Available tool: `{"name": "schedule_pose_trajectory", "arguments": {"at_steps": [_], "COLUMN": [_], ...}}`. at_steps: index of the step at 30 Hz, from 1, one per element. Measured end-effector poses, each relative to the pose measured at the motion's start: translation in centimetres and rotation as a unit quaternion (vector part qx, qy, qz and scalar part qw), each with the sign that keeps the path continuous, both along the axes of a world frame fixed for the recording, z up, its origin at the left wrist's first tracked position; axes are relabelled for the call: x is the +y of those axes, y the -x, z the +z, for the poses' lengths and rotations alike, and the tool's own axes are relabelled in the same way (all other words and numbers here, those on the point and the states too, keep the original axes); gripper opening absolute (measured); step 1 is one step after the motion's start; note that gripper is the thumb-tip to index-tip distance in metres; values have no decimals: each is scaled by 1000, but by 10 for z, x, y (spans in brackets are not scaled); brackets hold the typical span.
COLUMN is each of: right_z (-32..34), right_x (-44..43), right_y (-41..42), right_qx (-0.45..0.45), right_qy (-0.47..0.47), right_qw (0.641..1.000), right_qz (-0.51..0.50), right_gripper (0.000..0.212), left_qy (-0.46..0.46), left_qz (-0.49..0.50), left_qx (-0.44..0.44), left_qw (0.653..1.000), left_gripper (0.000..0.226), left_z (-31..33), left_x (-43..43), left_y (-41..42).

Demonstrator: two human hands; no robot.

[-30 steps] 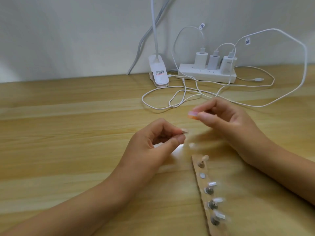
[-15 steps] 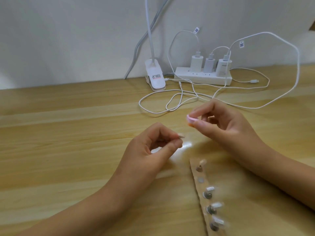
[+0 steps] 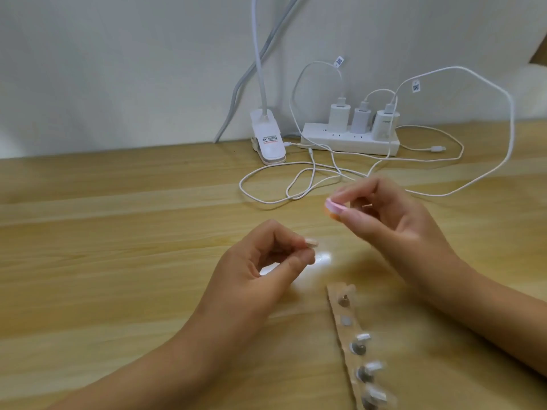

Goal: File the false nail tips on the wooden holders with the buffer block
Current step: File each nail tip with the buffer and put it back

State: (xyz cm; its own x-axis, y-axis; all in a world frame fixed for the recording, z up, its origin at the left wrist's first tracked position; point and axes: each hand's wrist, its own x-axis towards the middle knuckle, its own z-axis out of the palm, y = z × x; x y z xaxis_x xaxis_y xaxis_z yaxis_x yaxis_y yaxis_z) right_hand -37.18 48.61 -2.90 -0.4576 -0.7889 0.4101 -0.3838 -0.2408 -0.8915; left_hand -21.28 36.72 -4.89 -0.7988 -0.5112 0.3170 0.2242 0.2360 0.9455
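Left hand (image 3: 260, 270): over the table (image 3: 118, 232), thumb and fingers pinching one nail tip (image 3: 312, 242).
Right hand (image 3: 393, 220): pinching the pink-and-orange buffer (image 3: 336, 207), near the tip but apart from it.
Holder strip (image 3: 336, 306): flat on the table between the forearms, carrying several blurred tips.
Rear: power strip (image 3: 349, 142), cables (image 3: 509, 128), lamp clip (image 3: 268, 140).

Two hands over a pale wooden table (image 3: 118, 261), nail holders nearest the viewer.
The left hand (image 3: 260, 270) pinches a small clear false nail tip (image 3: 312, 242); to its right, slightly farther back and apart, the right hand (image 3: 393, 220) pinches a small pink-and-orange buffer block (image 3: 336, 207). A brown wooden holder strip (image 3: 336, 303) lies between the forearms. Behind the hands lie looped white cables (image 3: 296, 184), then a white power strip (image 3: 349, 142) at the wall, with a white lamp clip (image 3: 268, 140) to its left.
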Motion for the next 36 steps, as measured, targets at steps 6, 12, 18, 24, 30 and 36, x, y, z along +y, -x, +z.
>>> {"name": "schedule_pose_trajectory", "arguments": {"at_steps": [6, 12, 18, 24, 30, 36], "right_z": [-4, -3, -6, -3, -3, 0], "right_x": [-1, -1, -1, 0, -1, 4], "right_y": [3, 1, -1, -5, -5, -8], "right_qx": [7, 41, 43, 51, 39, 138], "right_qy": [-38, -20, -28, -22, -11, 57], "right_qw": [999, 999, 998, 998, 999, 989], "right_qz": [-18, 3, 24, 32, 30, 14], "right_gripper": [19, 15, 16, 17, 22, 16], "left_qy": [-14, -15, -27, -32, -37, -68], "left_qz": [4, -3, -1, 5, 9, 8], "left_qx": [4, 3, 4, 2, -2, -15], "left_qw": [1000, 1000, 1000, 999, 999, 998], "left_gripper": [6, 6, 5, 6, 9, 3], "left_z": [-1, 0, 0, 2, 7, 10], "left_x": [0, -1, -1, 0, 3, 5], "left_y": [0, -1, 0, -1, -2, -1]}}
